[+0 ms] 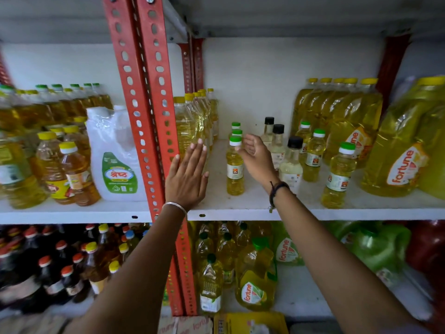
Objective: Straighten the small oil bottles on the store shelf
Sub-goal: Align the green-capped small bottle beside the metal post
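Note:
A row of small yellow oil bottles with green caps stands on the white shelf (252, 203); the front one (235, 168) is upright, with two more lined up behind it. My right hand (256, 157) hovers just right of its cap, fingers apart, thumb near the cap. Flat and open, my left hand (186, 174) rests against the tall oil bottles (190, 121) left of that row. Further right stand three more small green-capped bottles (338, 175) and three clear bottles with black caps (291, 162).
A red perforated upright (147, 104) divides the shelf. Large Fortune oil jugs (404, 153) fill the right end. A white jug (115, 155) and mustard-oil bottles (72, 169) sit on the left. The lower shelf holds several more oil bottles.

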